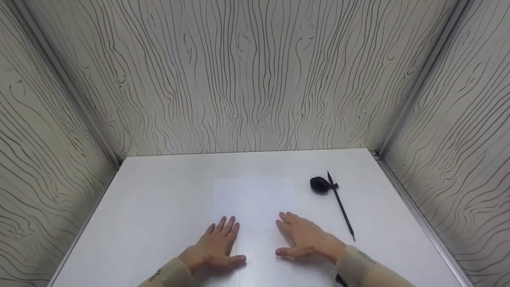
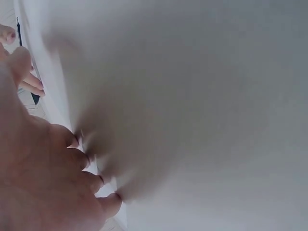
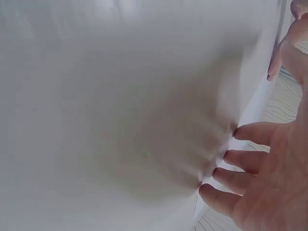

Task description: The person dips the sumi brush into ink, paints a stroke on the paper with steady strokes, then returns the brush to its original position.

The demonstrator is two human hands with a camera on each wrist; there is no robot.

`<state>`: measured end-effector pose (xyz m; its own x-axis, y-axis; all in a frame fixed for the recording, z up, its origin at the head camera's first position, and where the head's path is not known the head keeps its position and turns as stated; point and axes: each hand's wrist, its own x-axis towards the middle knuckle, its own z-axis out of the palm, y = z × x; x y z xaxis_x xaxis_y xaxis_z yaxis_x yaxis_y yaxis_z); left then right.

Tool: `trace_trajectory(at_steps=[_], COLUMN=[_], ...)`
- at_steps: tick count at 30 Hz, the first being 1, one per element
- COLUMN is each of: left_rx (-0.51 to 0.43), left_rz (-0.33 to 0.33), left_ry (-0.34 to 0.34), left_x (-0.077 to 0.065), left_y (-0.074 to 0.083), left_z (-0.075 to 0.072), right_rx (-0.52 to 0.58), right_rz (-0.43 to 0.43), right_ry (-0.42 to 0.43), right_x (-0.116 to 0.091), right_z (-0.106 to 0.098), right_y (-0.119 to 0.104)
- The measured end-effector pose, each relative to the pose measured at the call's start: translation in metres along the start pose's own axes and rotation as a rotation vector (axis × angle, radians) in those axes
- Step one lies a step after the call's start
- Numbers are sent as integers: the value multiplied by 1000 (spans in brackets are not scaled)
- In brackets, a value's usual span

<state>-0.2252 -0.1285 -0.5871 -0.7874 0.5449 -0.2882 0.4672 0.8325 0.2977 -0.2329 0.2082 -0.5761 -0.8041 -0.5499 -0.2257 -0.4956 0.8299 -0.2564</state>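
Observation:
A white sheet of paper (image 1: 254, 199) lies flat on the white table, barely standing out from it. My left hand (image 1: 218, 243) is palm down with straight, spread fingers, its fingertips at the sheet's near left corner. Opposite it, my right hand (image 1: 305, 238) lies palm down too, fingers extended toward the sheet's near right corner and thumb pointing inward. Both wrist views show the fingertips of the left hand (image 2: 53, 178) and the right hand (image 3: 260, 168) touching the white surface, with nothing gripped.
To the right of the sheet lies a thin black stick-like tool (image 1: 342, 209), pointed at its far end and with a small metallic tip at the near end. A rounded black object (image 1: 319, 185) sits against it. Wood-grain patterned panels (image 1: 247, 79) enclose the white table (image 1: 159, 191).

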Motion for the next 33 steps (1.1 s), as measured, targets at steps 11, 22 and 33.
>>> trace_trajectory(at_steps=[11,22,33], left_rx=[52,123,55], left_rz=[62,131,86], left_ry=[75,86,58], left_x=[-1,2,5], left_y=[-8,-18,-13], left_z=[3,-4,2], right_rx=[-43,-217,-519], right_rz=[-34,-43,-148], right_ry=[30,112,211], right_x=[-3,-18,-34], right_z=[-25,-45,-49], right_y=[24,62,109])
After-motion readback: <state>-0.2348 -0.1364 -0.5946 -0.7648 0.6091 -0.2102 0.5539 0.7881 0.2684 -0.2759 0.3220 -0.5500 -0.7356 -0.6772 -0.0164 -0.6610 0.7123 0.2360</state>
